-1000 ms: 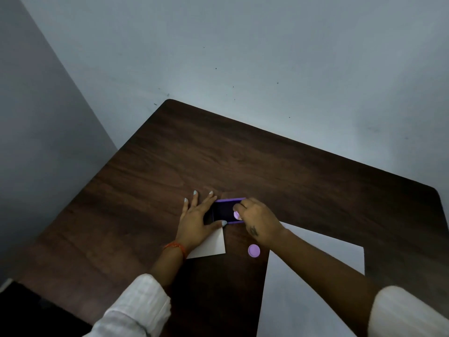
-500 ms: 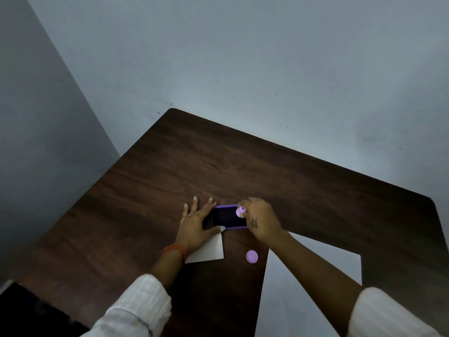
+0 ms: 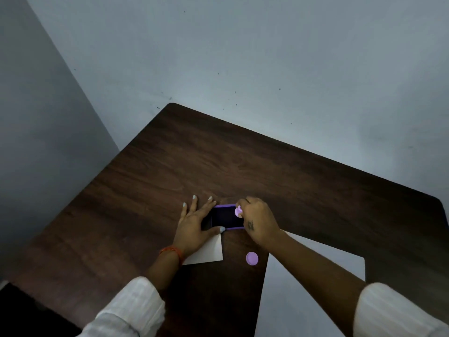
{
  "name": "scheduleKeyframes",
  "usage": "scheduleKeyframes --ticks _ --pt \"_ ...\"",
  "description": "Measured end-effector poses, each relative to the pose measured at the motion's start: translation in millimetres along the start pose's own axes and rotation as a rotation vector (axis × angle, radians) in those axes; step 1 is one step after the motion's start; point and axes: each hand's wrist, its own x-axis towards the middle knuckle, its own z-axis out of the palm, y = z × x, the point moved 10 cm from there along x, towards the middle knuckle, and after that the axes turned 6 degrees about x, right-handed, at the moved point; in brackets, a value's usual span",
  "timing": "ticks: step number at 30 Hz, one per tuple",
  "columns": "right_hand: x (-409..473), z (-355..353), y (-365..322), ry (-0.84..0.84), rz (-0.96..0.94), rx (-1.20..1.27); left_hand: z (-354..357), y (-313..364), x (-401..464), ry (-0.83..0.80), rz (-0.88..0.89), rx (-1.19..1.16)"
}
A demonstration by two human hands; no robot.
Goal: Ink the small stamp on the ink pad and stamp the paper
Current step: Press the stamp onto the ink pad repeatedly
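Stamp [image 3: 238,211] sits pinched in my right hand [image 3: 258,221], over the purple ink pad [image 3: 227,217] on the bench [image 3: 267,171]. My left hand [image 3: 194,224] lies spread, bracing the pad's left end, holding nothing. White paper [image 3: 298,295] lies nearer me.

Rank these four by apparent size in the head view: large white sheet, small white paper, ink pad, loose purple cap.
1. large white sheet
2. small white paper, partly covered by the left hand
3. ink pad, close to the paper, so unsure
4. loose purple cap
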Motion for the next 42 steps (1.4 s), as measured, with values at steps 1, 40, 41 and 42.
scheduleKeyframes --ticks 1,40,41,42 --pt "-0.1 -1.9 2.1 0.023 0.030 0.057 0.2 0.0 -0.3 -0.003 -0.001 -0.001" --pt "2.2 7.3 -32.2 -0.047 -0.089 -0.051 -4.9 5.6 -2.3 -0.008 -0.001 -0.030" --pt "3.1 9.5 -33.3 -0.059 -0.083 -0.068 -4.8 5.3 -2.2 -0.004 0.000 -0.031" --pt "2.6 14.5 -35.7 -0.089 -0.095 -0.123 -4.7 5.0 -2.2 0.000 0.000 -0.031"
